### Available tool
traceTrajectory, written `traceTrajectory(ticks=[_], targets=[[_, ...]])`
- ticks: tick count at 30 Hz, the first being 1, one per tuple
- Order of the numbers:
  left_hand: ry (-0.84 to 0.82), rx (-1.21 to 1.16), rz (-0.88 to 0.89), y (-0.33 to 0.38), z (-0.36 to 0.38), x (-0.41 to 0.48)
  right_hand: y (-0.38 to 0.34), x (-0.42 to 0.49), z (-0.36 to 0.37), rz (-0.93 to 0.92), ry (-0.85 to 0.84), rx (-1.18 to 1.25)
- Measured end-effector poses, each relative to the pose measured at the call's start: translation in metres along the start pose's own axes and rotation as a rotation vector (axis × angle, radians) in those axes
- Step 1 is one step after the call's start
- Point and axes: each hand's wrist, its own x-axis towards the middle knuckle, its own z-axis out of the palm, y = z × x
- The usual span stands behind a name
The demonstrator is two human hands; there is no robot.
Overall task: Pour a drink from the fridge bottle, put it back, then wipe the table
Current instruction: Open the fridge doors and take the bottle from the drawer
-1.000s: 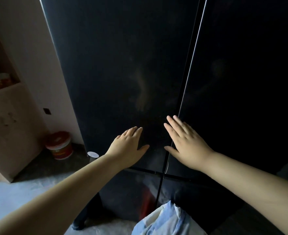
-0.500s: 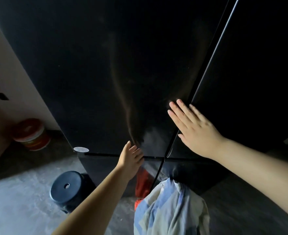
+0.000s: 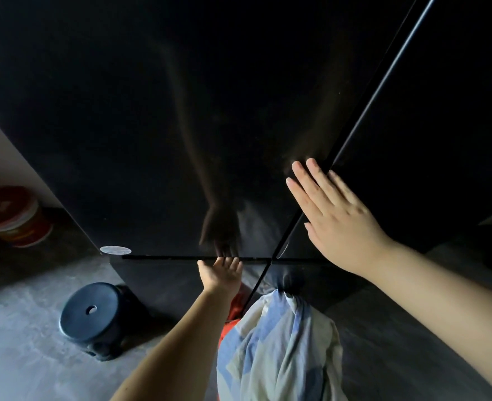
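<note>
step: we open the fridge [image 3: 152,125], doors shut, bottle hidden inside | left hand [image 3: 221,273] fingers hook under left door's lower edge | right hand [image 3: 334,215] flat, released, at seam | next: pull door

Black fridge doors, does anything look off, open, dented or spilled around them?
Nothing stands out. The glossy black fridge doors look shut and unmarked, left hand at the upper door's bottom edge, right hand flat by the centre seam.
</note>
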Motion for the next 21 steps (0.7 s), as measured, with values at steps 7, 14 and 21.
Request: traceTrajectory(ticks=[7,14,21], targets=[[0.009,-0.045,-0.006,-0.006,0.005,0.008,-0.014,-0.003,-0.007,0.083,-0.004,0.116],[0.005,-0.06,-0.02,-0.005,0.005,0.009,-0.028,-0.006,0.0,0.118,-0.046,0.176],[-0.028,-0.059,-0.012,-0.004,-0.006,0.005,-0.038,-0.018,0.012,0.149,-0.092,0.213]])
